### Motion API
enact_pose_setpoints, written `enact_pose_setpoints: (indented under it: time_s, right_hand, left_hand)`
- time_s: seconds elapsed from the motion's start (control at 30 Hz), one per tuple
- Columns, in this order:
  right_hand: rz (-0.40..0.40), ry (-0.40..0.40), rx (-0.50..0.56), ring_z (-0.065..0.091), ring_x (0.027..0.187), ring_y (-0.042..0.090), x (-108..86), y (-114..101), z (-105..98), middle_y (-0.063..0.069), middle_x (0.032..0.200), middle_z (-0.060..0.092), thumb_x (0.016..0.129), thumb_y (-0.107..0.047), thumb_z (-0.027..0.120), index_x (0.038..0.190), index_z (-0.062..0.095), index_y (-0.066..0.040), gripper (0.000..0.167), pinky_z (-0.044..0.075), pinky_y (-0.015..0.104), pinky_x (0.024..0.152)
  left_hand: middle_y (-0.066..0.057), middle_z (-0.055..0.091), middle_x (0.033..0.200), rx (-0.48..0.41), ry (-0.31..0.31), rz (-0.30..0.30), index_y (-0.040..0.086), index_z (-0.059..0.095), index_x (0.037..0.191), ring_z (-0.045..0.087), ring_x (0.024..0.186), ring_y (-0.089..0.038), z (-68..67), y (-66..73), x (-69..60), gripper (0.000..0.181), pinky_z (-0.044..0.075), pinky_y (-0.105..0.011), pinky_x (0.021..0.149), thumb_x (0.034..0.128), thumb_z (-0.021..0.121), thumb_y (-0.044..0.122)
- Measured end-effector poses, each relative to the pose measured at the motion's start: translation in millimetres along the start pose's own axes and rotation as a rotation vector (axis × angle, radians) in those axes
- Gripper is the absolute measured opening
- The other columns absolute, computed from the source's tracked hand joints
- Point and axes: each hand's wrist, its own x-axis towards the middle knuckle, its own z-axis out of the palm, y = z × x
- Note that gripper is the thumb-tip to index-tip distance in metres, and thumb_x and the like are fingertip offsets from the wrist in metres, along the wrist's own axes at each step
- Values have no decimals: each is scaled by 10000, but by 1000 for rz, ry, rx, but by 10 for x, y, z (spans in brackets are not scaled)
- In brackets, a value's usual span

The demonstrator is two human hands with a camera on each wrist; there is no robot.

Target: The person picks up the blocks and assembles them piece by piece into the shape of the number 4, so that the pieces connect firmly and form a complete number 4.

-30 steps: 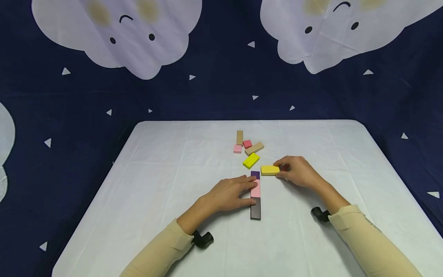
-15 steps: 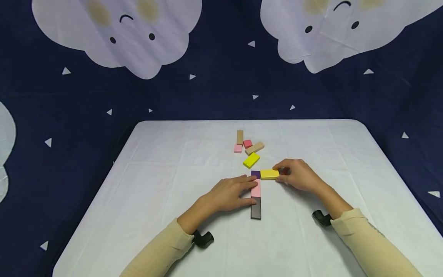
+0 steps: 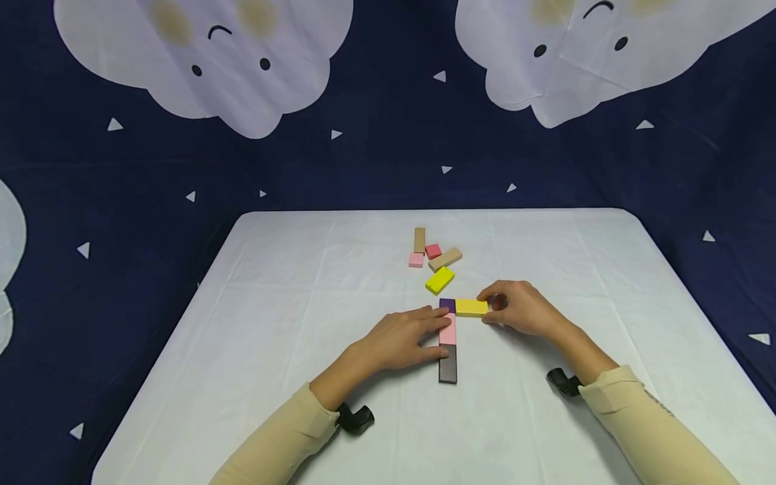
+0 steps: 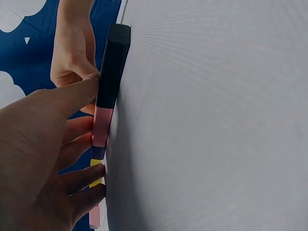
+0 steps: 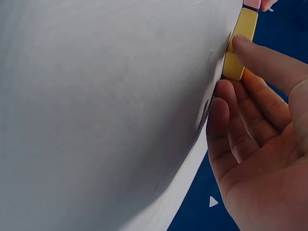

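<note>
while in right grip point(image 3: 524, 308), yellow block point(image 3: 470, 308)

Head view forward-down, wrist views close

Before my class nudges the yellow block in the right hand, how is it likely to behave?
The yellow block is probably stiff: its edges look straight in the right hand. Lying flat and box-shaped, it should slide rather than roll; its smooth-looking face may be slippery.
</note>
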Motion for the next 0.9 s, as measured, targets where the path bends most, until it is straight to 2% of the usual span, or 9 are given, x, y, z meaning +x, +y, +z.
enact_pose_setpoints:
  time_s: [0.43,0.9]
  right_hand:
    - [-9,-14,23,538,746,168,-2,25,-1,-25,838,613,761,-206,821,1101,701,-110,373,465,336,663]
    - [-32,-30,3,543,782,166,-2,19,-13,-19,898,625,765,-237,821,1106,694,-108,386,465,345,703]
  left_hand:
    - [98,369,1498,-9,-4,-6,264,435,1460,339,1364,-125,17,-5,4,672,412,-434,994,905,485,639]
    - [105,361,1501,-7,3,-9,274,428,1462,338,1365,-122,20,6,-1,671,408,-429,998,904,484,641]
